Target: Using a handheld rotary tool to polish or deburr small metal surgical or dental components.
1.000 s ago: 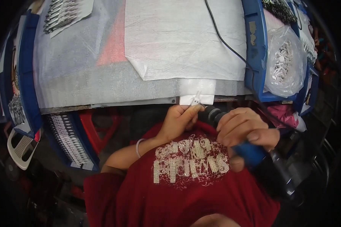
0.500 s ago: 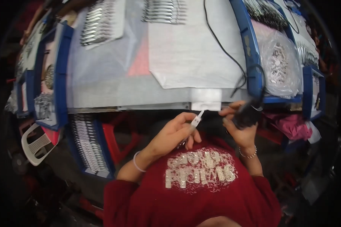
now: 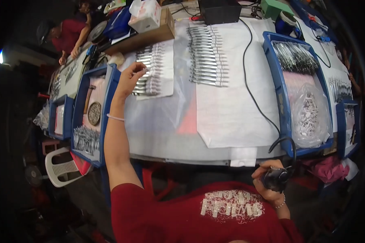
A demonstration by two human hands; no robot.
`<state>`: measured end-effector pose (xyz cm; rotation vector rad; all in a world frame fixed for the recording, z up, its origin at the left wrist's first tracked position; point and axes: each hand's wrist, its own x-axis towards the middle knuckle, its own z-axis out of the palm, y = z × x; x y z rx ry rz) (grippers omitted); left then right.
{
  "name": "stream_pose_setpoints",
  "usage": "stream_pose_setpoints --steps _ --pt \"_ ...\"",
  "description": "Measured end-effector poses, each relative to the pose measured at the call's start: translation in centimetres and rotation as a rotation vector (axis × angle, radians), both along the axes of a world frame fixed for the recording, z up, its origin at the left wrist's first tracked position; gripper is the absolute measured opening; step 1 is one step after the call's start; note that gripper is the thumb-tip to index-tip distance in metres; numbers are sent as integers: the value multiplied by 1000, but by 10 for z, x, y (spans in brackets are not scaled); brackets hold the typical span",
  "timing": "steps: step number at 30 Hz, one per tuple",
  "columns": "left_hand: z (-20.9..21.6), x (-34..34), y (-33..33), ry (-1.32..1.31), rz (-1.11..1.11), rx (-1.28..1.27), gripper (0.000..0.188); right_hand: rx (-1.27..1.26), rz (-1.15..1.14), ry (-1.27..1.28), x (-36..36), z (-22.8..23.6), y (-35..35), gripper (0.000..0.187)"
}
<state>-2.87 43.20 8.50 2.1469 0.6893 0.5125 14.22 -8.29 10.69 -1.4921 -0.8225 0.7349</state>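
My left hand (image 3: 132, 79) is stretched far forward over the left row of slim metal parts with white ends (image 3: 155, 71), which lie side by side on white paper. Its thumb and fingers are pinched together; whatever is between them is too small to make out. Close to my body on the right, my right hand (image 3: 267, 174) is wrapped round a black corded hand tool (image 3: 275, 180), whose black cable (image 3: 247, 77) runs up across the table. A second row of similar metal parts (image 3: 207, 56) lies on a white sheet (image 3: 235, 117) to the right of the first.
A blue tray (image 3: 286, 111) on the right holds metal rods and a bag of small white pieces (image 3: 308, 117). Another blue tray (image 3: 78, 129) on the left holds a hammer (image 3: 87, 99) and metal parts. Farther back are a tissue box (image 3: 145, 16), a black box (image 3: 219, 11) and a co-worker (image 3: 69, 36).
My left hand has gone from near my chest, where it held a small white piece, forward and left to the row. My right hand keeps the black tool, now lower in view. The view has shifted.
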Motion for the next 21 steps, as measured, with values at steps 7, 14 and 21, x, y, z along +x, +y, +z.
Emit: stream_pose_setpoints --steps 7,14,21 --pt "-9 25 54 304 -155 -134 16 -31 57 -72 6 3 25 45" --pt "-24 16 65 216 -180 -44 16 -36 103 -104 2 8 47 44" --pt "-15 -7 39 168 -105 129 25 33 133 -142 -8 7 43 46"
